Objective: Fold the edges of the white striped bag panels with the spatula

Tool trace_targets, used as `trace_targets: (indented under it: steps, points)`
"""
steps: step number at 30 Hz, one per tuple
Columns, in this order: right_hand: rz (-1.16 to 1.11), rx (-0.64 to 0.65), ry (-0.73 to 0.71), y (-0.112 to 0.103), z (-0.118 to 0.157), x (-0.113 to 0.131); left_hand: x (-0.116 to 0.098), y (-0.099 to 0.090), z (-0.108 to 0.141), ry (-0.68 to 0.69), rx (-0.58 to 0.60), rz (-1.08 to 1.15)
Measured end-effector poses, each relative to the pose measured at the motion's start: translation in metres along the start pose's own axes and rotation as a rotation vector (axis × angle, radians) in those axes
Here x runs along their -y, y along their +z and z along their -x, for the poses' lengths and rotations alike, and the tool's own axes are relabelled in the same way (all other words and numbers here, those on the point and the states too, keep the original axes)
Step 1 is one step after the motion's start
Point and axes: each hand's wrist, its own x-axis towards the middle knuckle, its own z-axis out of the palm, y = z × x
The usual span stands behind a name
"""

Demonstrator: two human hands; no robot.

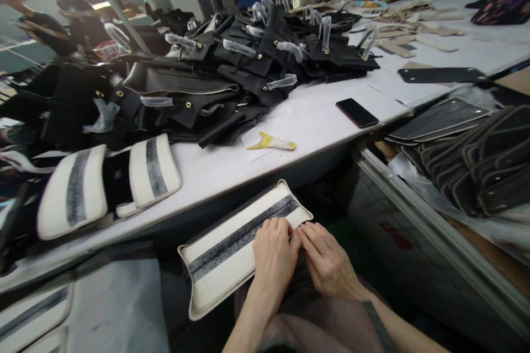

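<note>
A white panel with a dark grey stripe (232, 256) lies tilted over my lap, its edges turned up at the corners. My left hand (275, 251) is closed on the panel's near edge, toward its right end, with the fingers bent over the stripe. Beside it, my right hand (325, 256) pinches at the same end of the panel, close to the corner. The two hands' fingertips nearly meet. What lies between the right fingertips is hidden.
Black bag pieces with wrapped handles (248, 60) are heaped on the white table (306, 116). A yellow-and-white tool (271, 142) and a phone (356, 112) lie near its edge. More striped panels (155, 168) sit left. At right, a bin (397, 220) holds stacked dark panels (476, 154).
</note>
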Motion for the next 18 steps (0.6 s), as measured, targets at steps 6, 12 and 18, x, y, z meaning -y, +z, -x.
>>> trace_targets:
  steps: [6,12,18]
  points:
    - [0.019,0.031,0.008,0.000,-0.005,0.002,0.012,-0.020,0.024,-0.040,0.007,0.260]
    - [0.016,0.012,0.034,0.004,-0.003,0.005,0.028,-0.021,0.046,-0.040,-0.023,0.100]
    - [-0.055,-0.049,0.010,0.013,0.000,0.016,0.032,-0.011,0.043,-0.069,-0.060,0.043]
